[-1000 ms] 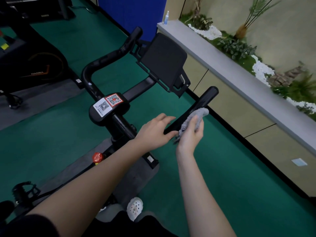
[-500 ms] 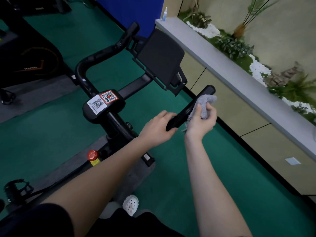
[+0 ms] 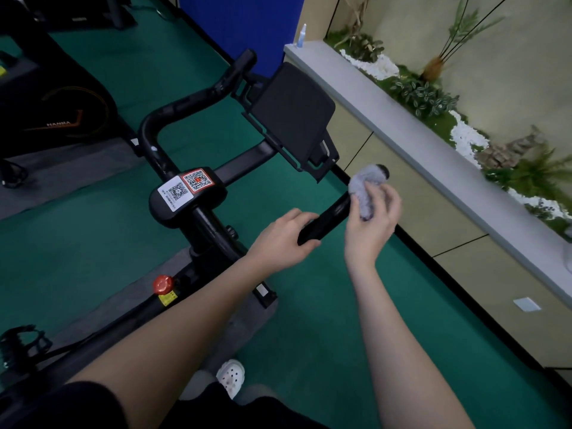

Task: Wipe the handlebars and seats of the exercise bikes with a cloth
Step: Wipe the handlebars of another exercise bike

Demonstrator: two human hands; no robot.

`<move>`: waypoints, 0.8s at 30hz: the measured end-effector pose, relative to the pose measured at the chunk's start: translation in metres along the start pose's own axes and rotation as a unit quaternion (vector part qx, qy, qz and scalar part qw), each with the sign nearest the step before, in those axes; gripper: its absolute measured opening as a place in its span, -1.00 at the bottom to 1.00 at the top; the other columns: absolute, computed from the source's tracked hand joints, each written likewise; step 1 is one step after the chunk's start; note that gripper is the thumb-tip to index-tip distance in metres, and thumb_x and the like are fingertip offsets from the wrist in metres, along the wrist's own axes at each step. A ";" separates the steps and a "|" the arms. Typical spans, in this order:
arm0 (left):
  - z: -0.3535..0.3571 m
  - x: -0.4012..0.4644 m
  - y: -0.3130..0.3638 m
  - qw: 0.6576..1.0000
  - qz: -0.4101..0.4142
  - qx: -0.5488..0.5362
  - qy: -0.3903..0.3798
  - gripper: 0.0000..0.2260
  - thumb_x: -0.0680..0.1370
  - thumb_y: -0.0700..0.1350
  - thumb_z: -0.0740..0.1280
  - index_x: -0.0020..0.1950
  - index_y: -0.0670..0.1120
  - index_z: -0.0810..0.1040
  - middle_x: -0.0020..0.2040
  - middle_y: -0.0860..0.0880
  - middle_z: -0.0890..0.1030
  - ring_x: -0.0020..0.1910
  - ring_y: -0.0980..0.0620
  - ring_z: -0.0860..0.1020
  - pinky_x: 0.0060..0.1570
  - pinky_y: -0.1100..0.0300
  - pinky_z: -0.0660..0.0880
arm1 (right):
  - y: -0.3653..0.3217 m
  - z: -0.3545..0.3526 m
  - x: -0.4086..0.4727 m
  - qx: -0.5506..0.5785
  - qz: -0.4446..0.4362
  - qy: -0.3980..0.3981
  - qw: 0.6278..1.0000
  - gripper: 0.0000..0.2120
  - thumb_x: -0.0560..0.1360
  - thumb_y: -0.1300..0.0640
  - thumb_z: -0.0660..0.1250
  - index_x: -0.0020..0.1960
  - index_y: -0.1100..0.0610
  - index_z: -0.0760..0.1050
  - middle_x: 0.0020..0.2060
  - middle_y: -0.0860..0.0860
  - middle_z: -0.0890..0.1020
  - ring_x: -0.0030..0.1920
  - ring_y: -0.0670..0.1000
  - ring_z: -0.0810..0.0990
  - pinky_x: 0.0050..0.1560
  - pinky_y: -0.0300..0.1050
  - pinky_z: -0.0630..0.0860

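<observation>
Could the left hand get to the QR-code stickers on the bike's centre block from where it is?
Probably yes: the left hand grips the right handlebar near the QR-code stickers, with nothing between them.

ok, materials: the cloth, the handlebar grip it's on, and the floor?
Cloth: grey, fluffy pile, likely microfibre or chenille; matte, fuzzy outline. Handlebar grip: black, smooth and semi-glossy with a highlight along it, probably coated metal or hard plastic, can't tell which. Floor: green, flat matte, looks like low-pile carpet or rubber sheet.
</observation>
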State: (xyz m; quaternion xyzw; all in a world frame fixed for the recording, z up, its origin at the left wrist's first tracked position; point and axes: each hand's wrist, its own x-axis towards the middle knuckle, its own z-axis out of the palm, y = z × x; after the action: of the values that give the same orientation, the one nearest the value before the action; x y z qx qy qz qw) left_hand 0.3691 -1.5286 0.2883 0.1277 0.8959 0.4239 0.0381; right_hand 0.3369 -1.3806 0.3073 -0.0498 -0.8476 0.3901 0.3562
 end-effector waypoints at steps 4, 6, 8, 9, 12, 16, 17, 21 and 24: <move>0.000 0.001 0.000 1.000 0.002 -0.004 0.002 -0.57 0.51 0.02 0.35 0.36 -0.01 0.40 0.17 0.01 0.48 0.13 -0.03 0.51 0.11 -0.02 0.48 | 0.012 -0.009 -0.015 -0.105 -0.149 -0.103 0.978 -0.75 0.43 0.26 0.43 0.10 0.21 0.62 0.17 0.11 0.55 0.15 0.08 0.36 0.17 -0.15 0.32; -0.001 0.001 0.000 1.000 0.002 -0.004 0.000 -0.56 0.51 0.03 0.35 0.37 -0.01 0.40 0.18 0.01 0.48 0.14 -0.02 0.51 0.12 -0.02 0.48 | 0.012 -0.013 0.002 -0.133 -0.195 -0.120 0.964 -0.76 0.42 0.25 0.44 0.09 0.22 0.63 0.14 0.10 0.58 0.14 0.09 0.34 0.14 -0.14 0.29; 0.000 0.001 0.000 1.000 0.000 -0.001 -0.003 -0.56 0.52 0.05 0.34 0.38 0.00 0.39 0.20 0.02 0.48 0.15 -0.02 0.50 0.13 -0.02 0.48 | 0.011 -0.017 0.024 -0.149 -0.213 -0.122 0.958 -0.77 0.43 0.23 0.43 0.09 0.23 0.63 0.13 0.09 0.59 0.15 0.09 0.33 0.16 -0.07 0.31; 0.000 0.001 0.000 1.000 -0.001 0.000 -0.005 -0.55 0.52 0.05 0.34 0.38 0.00 0.39 0.21 0.02 0.48 0.16 -0.02 0.50 0.14 -0.02 0.47 | 0.009 -0.018 0.034 -0.156 -0.212 -0.120 0.957 -0.77 0.44 0.22 0.42 0.09 0.23 0.62 0.13 0.09 0.59 0.16 0.09 0.32 0.16 -0.05 0.31; 0.000 0.000 0.000 1.000 -0.003 0.001 -0.003 -0.55 0.53 0.06 0.33 0.39 0.01 0.38 0.21 0.02 0.48 0.17 -0.02 0.50 0.14 -0.02 0.48 | 0.000 -0.018 0.049 -0.199 -0.228 -0.146 0.942 -0.78 0.44 0.20 0.41 0.07 0.22 0.62 0.08 0.08 0.62 0.18 0.09 0.32 0.08 0.03 0.30; 0.000 0.001 0.000 1.000 0.001 0.004 0.005 -0.55 0.52 0.06 0.34 0.38 0.01 0.39 0.19 0.01 0.49 0.14 -0.03 0.51 0.11 -0.02 0.48 | -0.008 -0.015 0.058 -0.270 -0.332 -0.275 0.861 -0.82 0.45 0.14 0.40 0.02 0.15 0.64 0.00 0.02 0.64 0.11 0.14 0.43 0.05 0.03 0.24; 0.000 0.001 0.000 1.000 0.000 0.004 0.005 -0.55 0.52 0.06 0.34 0.38 0.00 0.39 0.18 0.01 0.49 0.14 -0.03 0.51 0.10 -0.02 0.49 | -0.010 -0.015 0.064 -0.284 -0.350 -0.303 0.839 -0.82 0.46 0.10 0.39 0.02 0.14 0.64 0.00 0.01 0.64 0.10 0.14 0.43 0.06 0.03 0.23; -0.002 0.001 0.001 1.000 -0.002 0.010 0.001 -0.55 0.53 0.07 0.33 0.39 0.00 0.38 0.20 0.01 0.48 0.15 -0.02 0.50 0.12 0.00 0.48 | -0.020 -0.012 0.090 -0.312 -0.356 -0.397 0.786 -0.74 0.50 0.00 0.35 0.12 0.08 0.62 0.03 0.01 0.60 0.12 0.09 0.39 0.03 -0.01 0.19; -0.002 0.000 0.001 1.000 -0.003 0.016 -0.004 -0.54 0.54 0.08 0.31 0.41 0.01 0.37 0.22 0.02 0.47 0.17 -0.01 0.49 0.13 0.02 0.47 | -0.023 -0.011 0.113 -0.314 -0.333 -0.417 0.786 -0.74 0.49 0.03 0.36 0.16 0.06 0.61 0.05 0.00 0.59 0.11 0.06 0.37 0.04 -0.03 0.19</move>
State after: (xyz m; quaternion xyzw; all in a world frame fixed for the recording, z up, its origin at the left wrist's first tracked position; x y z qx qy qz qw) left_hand 0.3691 -1.5297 0.2906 0.1278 0.9026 0.4089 0.0411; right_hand 0.2645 -1.3488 0.3914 0.2936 -0.9533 -0.0571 0.0405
